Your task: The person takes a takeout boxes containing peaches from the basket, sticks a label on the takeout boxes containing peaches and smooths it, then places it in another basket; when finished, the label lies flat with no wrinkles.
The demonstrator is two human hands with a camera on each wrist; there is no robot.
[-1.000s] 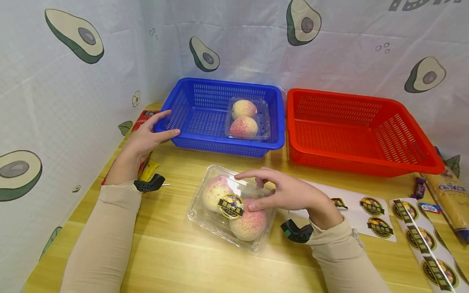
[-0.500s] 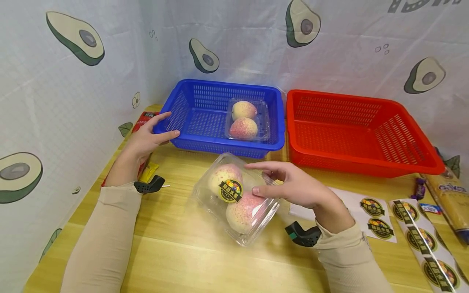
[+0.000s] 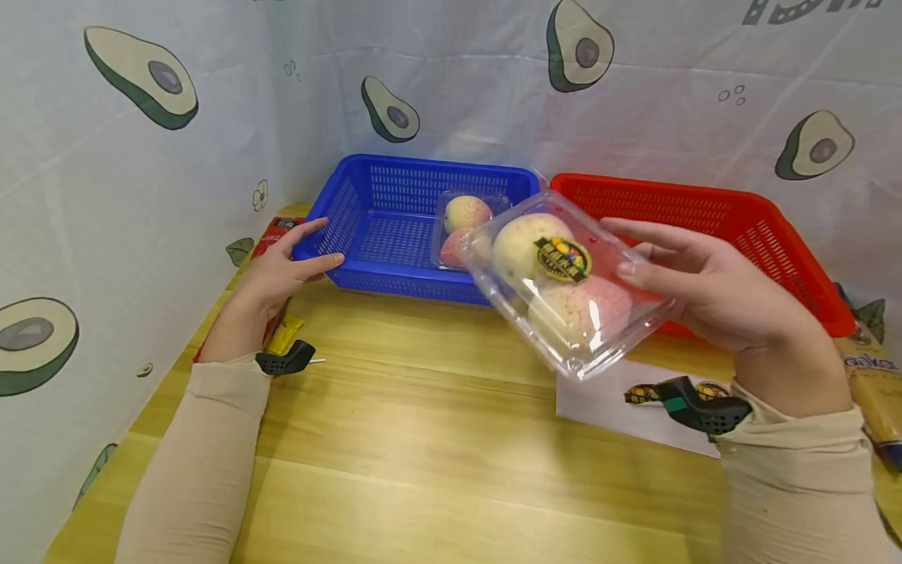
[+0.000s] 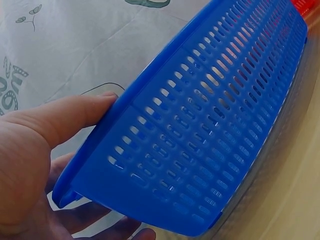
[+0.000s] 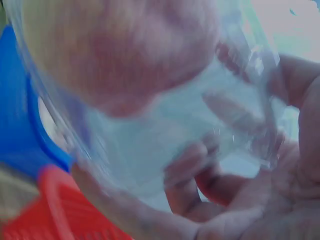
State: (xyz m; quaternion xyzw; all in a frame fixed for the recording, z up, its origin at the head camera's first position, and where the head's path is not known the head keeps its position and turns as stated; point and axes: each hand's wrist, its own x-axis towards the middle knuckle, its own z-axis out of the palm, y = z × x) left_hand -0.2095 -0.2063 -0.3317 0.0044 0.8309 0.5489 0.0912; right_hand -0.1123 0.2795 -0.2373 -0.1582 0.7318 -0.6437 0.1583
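My right hand point(image 3: 733, 286) holds a clear plastic fruit box point(image 3: 517, 317) by its right side, thumb on the lid and other fingers around the edge. Two pink-and-cream peaches point(image 3: 528, 241) show inside, and a black and gold label point(image 3: 562, 260) is on the lid. The box is tilted in the air, overlapping both baskets in the head view. In the right wrist view, a blurred peach point(image 5: 125, 55) shows through the plastic. At its near left corner, the blue basket point(image 3: 423, 283) is gripped by my left hand point(image 4: 45, 140), thumb on the rim.
Inside the blue basket sits another clear box point(image 3: 502, 204) with two peaches. A red basket point(image 3: 747, 215) stands to its right. Partly beneath my right arm lies a white label sheet point(image 3: 599, 403). Snack packets, including a yellow one point(image 3: 285, 333), lie at both sides.
My right hand has lifted the fruit box off the table and carried it right and toward the baskets, tilting it. My left hand stays at the blue basket.
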